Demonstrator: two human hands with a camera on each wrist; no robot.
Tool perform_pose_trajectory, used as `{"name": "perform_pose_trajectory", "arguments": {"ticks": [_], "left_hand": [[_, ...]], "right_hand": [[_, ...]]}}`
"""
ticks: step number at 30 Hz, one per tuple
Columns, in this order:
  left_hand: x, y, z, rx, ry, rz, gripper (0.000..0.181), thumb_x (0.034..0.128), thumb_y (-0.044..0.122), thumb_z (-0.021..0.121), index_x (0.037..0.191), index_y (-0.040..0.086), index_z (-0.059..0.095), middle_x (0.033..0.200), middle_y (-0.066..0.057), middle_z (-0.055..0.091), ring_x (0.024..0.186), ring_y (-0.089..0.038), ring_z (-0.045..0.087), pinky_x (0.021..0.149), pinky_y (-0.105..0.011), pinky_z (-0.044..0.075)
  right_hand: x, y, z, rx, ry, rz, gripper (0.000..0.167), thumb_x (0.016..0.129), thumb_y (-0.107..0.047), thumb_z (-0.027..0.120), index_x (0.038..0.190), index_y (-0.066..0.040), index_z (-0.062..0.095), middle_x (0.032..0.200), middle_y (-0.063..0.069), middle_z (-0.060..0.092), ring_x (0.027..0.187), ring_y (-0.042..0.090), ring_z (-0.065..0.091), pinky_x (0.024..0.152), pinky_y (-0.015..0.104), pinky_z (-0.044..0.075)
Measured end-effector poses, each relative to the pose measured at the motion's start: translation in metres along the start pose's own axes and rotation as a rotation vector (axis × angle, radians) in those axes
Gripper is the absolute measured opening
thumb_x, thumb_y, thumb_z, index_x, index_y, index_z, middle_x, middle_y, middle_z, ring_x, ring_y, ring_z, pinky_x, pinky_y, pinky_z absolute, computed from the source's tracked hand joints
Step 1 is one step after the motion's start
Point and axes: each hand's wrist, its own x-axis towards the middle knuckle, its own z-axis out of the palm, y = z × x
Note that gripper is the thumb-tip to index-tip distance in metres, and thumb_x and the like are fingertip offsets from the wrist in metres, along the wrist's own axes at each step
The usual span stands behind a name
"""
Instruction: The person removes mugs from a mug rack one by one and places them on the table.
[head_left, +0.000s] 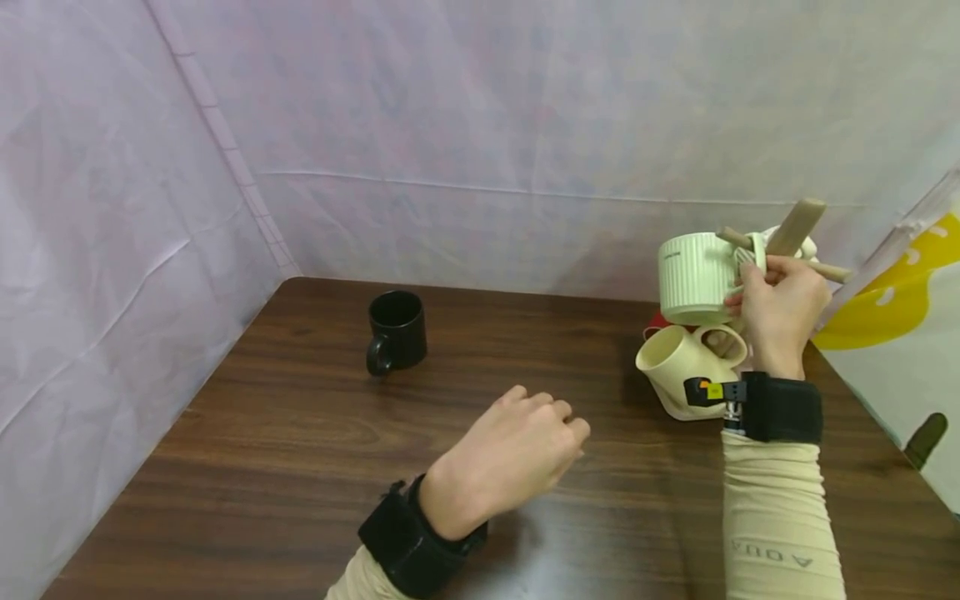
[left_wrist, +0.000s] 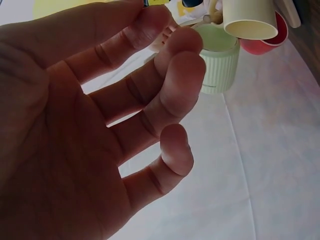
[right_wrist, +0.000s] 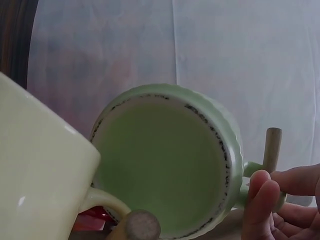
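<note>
At the back right of the table, my right hand (head_left: 787, 308) pinches the handle of a pale green ribbed mug (head_left: 693, 279). That handle is at a wooden peg (right_wrist: 272, 150) of a mug tree (head_left: 798, 225); the peg's end shows beyond the handle. Below it a cream mug (head_left: 671, 379) hangs tilted, its handle near another peg (right_wrist: 142, 225). A red mug (left_wrist: 265, 46) is mostly hidden behind them in the head view. My left hand (head_left: 510, 450) hovers over the table's middle, fingers loosely bent and holding nothing.
A black mug (head_left: 397, 329) stands upright at the back left of the dark wooden table (head_left: 300, 442), its handle toward me. Pale cloth walls (head_left: 450, 125) rise behind and to the left. A yellow patterned sheet (head_left: 885, 312) is at the right edge.
</note>
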Motion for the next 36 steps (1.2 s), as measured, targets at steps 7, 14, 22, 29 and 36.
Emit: {"name": "perform_pose_trajectory", "arguments": {"ticks": [7, 14, 22, 29, 36], "left_hand": [[0.001, -0.001, 0.002, 0.005, 0.003, 0.001, 0.015, 0.0978, 0.035, 0.068, 0.1, 0.021, 0.075, 0.093, 0.006, 0.07, 0.083, -0.011, 0.065, 0.067, -0.025, 0.045], [0.001, -0.002, 0.003, 0.013, 0.01, 0.003, 0.015, 0.0974, 0.035, 0.069, 0.099, 0.021, 0.075, 0.091, 0.006, 0.07, 0.082, -0.011, 0.065, 0.066, -0.025, 0.044], [0.001, -0.005, 0.003, 0.001, 0.005, -0.017, 0.015, 0.0979, 0.033, 0.069, 0.099, 0.02, 0.074, 0.091, 0.005, 0.069, 0.082, -0.011, 0.065, 0.065, -0.024, 0.043], [0.002, -0.005, 0.004, -0.008, 0.006, -0.017, 0.014, 0.0976, 0.033, 0.069, 0.099, 0.02, 0.074, 0.091, 0.005, 0.069, 0.082, -0.011, 0.065, 0.065, -0.024, 0.043], [0.003, -0.006, 0.003, -0.023, 0.012, -0.016, 0.015, 0.0972, 0.033, 0.07, 0.101, 0.019, 0.075, 0.091, 0.005, 0.07, 0.08, -0.01, 0.065, 0.066, -0.023, 0.044]], "right_hand": [[0.004, 0.0, 0.002, 0.004, -0.018, 0.022, 0.032, 0.101, -0.012, 0.056, 0.117, 0.014, 0.066, 0.055, -0.021, 0.056, 0.04, -0.003, 0.055, 0.042, 0.017, 0.048], [0.002, -0.002, 0.004, 0.015, -0.029, 0.057, 0.032, 0.103, -0.013, 0.055, 0.12, 0.013, 0.064, 0.057, -0.019, 0.056, 0.042, -0.002, 0.057, 0.045, 0.018, 0.05], [0.006, -0.001, 0.006, 0.029, -0.041, 0.091, 0.025, 0.103, -0.011, 0.053, 0.116, 0.009, 0.061, 0.057, -0.016, 0.057, 0.041, -0.002, 0.057, 0.043, 0.017, 0.049], [0.005, 0.001, 0.011, 0.005, -0.014, 0.07, 0.023, 0.105, -0.012, 0.051, 0.114, 0.006, 0.061, 0.058, -0.017, 0.055, 0.042, -0.002, 0.057, 0.045, 0.017, 0.05], [0.005, 0.0, 0.014, 0.051, 0.034, 0.067, 0.008, 0.105, -0.012, 0.052, 0.099, -0.014, 0.057, 0.063, -0.015, 0.057, 0.044, -0.003, 0.059, 0.047, 0.017, 0.05]]}}
